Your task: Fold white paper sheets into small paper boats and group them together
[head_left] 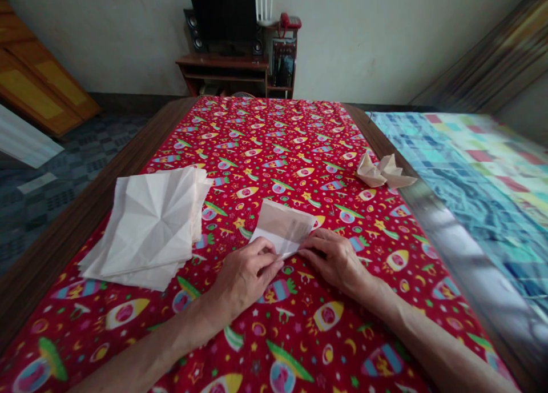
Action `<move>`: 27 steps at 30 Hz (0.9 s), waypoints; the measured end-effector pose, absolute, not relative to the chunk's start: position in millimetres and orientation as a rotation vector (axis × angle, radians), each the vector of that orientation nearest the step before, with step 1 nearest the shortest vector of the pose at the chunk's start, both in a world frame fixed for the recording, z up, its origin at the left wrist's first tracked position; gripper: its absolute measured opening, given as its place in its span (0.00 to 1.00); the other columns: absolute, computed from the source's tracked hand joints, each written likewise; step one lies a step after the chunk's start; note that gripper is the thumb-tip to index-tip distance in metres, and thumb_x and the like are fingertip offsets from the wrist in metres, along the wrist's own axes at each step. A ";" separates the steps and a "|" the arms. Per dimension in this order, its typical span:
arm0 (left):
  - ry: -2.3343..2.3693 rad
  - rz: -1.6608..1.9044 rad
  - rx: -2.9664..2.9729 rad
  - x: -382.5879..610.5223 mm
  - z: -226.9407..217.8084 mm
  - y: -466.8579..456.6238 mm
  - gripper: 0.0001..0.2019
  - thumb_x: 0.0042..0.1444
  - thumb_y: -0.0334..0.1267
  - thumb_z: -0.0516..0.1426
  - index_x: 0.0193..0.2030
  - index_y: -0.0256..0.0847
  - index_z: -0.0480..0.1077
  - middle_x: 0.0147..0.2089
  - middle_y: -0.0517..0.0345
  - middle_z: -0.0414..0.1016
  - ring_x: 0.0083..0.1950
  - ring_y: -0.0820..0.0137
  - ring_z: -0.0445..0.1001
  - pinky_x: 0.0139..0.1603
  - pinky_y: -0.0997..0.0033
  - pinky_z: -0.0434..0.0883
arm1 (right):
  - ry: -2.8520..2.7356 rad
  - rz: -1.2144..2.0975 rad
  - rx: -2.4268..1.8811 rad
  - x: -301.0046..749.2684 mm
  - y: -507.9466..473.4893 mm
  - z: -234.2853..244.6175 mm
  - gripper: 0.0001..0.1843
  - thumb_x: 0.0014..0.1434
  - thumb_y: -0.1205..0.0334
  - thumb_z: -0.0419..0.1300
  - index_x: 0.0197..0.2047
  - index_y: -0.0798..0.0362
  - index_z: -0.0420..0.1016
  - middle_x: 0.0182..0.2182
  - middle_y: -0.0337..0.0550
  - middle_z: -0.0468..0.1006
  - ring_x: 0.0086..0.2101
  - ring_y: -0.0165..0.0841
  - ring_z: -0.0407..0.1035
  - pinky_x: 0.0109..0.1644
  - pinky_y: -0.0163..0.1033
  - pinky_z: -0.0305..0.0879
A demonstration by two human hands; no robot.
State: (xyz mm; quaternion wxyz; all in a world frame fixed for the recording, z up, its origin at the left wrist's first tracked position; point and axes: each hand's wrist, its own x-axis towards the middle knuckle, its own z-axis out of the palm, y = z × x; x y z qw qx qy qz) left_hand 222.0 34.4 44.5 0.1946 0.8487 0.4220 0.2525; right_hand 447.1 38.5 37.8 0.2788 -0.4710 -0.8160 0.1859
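A small folded sheet of white paper [285, 224] lies on the red rocket-print tablecloth [274, 147] just in front of me. My left hand [246, 273] pinches its near left edge with thumb and fingers closed. My right hand [336, 259] presses the near right edge, fingers bent down onto the paper. A stack of creased white sheets [148, 224] lies to the left of my left hand.
Two folded paper shapes [385, 173] sit near the table's right edge. A dark wooden border [85, 210] runs round the cloth. A bed with a chequered cover [479, 170] is at the right. A desk with a monitor [225, 16] stands at the far wall.
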 end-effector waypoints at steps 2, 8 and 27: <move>1.204 0.732 2.321 221.9 44.3 37.7 0.12 0.61 0.35 0.54 0.27 0.38 0.71 0.33 0.58 0.71 0.31 0.75 0.71 0.34 0.77 0.68 | -2.170 0.494 -1.298 444.7 38.4 38.7 0.09 0.63 0.59 0.55 0.36 0.51 0.76 0.30 0.42 0.75 0.32 0.32 0.69 0.36 0.35 0.64; 1.322 0.757 2.220 221.6 43.9 47.8 0.12 0.55 0.34 0.59 0.22 0.38 0.65 0.24 0.64 0.64 0.23 0.78 0.63 0.25 0.78 0.60 | -2.140 0.404 -1.406 438.2 38.5 41.7 0.12 0.63 0.56 0.55 0.32 0.52 0.74 0.29 0.43 0.74 0.29 0.31 0.68 0.32 0.35 0.63; 1.478 0.520 2.413 221.1 45.0 59.4 0.13 0.54 0.35 0.61 0.23 0.40 0.63 0.24 0.64 0.66 0.25 0.74 0.65 0.27 0.74 0.57 | -2.239 0.143 -1.476 432.5 42.1 42.1 0.12 0.62 0.59 0.56 0.28 0.53 0.70 0.26 0.41 0.71 0.26 0.30 0.64 0.28 0.35 0.53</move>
